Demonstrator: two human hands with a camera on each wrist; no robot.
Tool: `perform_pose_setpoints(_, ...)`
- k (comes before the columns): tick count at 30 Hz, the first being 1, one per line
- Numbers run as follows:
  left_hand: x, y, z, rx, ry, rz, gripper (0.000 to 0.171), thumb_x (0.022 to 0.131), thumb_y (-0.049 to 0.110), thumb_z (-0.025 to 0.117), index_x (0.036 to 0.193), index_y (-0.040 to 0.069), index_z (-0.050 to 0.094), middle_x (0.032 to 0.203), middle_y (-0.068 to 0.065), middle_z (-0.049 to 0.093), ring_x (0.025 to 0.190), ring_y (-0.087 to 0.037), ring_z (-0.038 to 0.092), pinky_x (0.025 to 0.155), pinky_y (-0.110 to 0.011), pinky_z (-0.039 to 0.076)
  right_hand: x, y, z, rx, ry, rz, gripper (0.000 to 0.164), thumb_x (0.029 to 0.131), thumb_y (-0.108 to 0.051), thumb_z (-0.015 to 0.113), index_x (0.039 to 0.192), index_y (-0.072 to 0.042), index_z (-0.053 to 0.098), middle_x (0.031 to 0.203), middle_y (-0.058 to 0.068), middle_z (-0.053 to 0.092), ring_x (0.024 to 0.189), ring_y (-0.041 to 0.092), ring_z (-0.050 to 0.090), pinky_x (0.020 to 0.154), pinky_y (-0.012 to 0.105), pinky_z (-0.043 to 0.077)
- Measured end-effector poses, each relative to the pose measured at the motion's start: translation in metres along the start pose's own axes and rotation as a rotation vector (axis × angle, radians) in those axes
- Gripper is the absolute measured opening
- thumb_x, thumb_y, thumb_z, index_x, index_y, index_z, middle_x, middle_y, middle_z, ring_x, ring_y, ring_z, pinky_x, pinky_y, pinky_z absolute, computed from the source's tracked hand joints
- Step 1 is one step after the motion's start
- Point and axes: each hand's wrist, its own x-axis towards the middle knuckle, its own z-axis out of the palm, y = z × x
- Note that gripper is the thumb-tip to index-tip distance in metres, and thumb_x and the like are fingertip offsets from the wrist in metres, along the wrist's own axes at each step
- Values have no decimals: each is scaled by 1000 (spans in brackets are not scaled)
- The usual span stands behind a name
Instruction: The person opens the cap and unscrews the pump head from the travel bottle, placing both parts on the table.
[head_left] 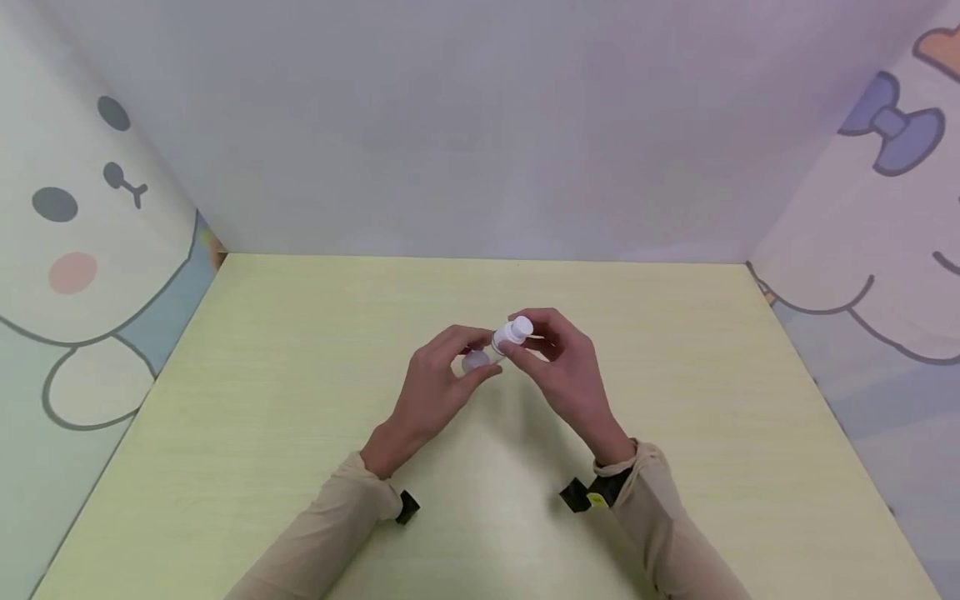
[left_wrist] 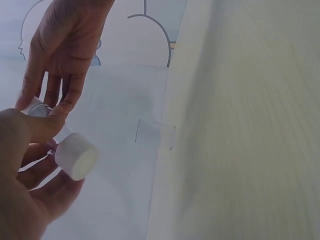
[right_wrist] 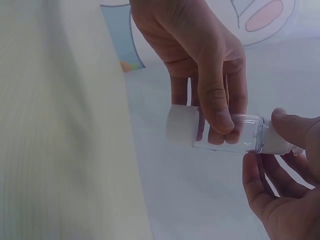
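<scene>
— Set over a pale yellow table (head_left: 300, 400) with a faint wood grain. And nearest the camera?

— Reaching in from the bottom edge in beige sleeves (head_left: 315, 533), with a small black device (head_left: 408, 506) at each wrist.

— Holding what, and where?

— Holding up a small clear bottle (right_wrist: 245, 138) in mid-air above the middle of the table, fitted with a white base (right_wrist: 181, 125) at one end and a white collar (right_wrist: 275, 141) at the other.

— Gripped how on the left?

— Clamped round the clear body with the left hand (head_left: 438, 371), thumb on one side, fingers on the other.

— And on the right?

— Pinched at the white collar between thumb and fingers of the right hand (head_left: 566, 367), just beside the narrower white tip (head_left: 522, 327).

— Upright or tilted?

— Tilted, with white tip toward the right hand and base toward the left.

— And farther back?

— Flanked by a cartoon animal with a pink cheek (head_left: 72, 273) at left and by a blue bow (head_left: 890, 123) at right; backed by a plain greyish-lilac wall (head_left: 480, 133).
</scene>
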Motion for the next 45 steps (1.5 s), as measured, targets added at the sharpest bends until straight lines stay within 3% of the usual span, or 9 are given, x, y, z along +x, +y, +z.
perform_pose_setpoints(7,-3,-2,-5,-147,-44,-46,41,80,13,91,118,16,76,105,5,76,92,-9,68,85,-29,62,-5,-3,-4,-4,-45,-61,29,88,-11,84,115,-16,73,113,1,73,100,18,72,95,32,61)
perform_pose_setpoints(12,-4,-5,-9,-279,-126,-73,39,82,14,90,118,20,77,109,7,77,99,-9,72,93,-31,62,-7,-7,-7,-8,-97,-108,29,87,-9,85,111,-20,75,108,-2,74,98,19,71,96,33,61)
perform_pose_setpoints(19,-7,-8,-19,-407,-259,-73,40,85,14,87,123,18,76,116,2,78,105,-14,74,96,-42,62,-11,-15,-11,43,-216,-201,34,83,4,84,112,-12,76,106,4,77,99,19,72,93,32,61)
perform_pose_setpoints(23,-9,-8,-21,-421,-292,-83,43,84,14,87,125,19,75,117,3,77,107,-14,74,97,-40,62,-12,-18,-12,36,-282,-210,35,85,2,83,116,-12,74,109,4,77,102,19,72,96,33,60)
perform_pose_setpoints(28,-12,-7,-21,-405,-267,-81,41,84,15,88,123,19,75,115,3,77,105,-13,73,96,-36,62,-14,-18,-13,-3,-301,-163,42,87,0,81,125,-12,70,120,5,74,110,16,69,103,31,57)
perform_pose_setpoints(34,-14,-4,-17,-344,-185,-53,39,83,16,89,119,21,75,112,5,75,102,-11,71,93,-37,63,-18,-15,-9,-39,-223,-135,61,83,3,84,136,-8,57,132,6,62,112,15,66,100,27,58)
perform_pose_setpoints(40,-16,1,-13,-229,-92,-8,43,80,11,91,118,15,71,109,2,73,99,-12,70,87,-34,64,-20,-12,-1,38,-123,-96,56,82,11,82,125,-1,47,122,6,54,110,15,66,98,29,60)
perform_pose_setpoints(45,-16,4,-12,-163,-80,-12,45,79,13,93,116,15,68,107,5,70,97,-9,68,85,-34,64,-19,-10,2,26,-88,-85,47,84,7,82,117,-3,50,114,4,56,102,16,66,95,28,60)
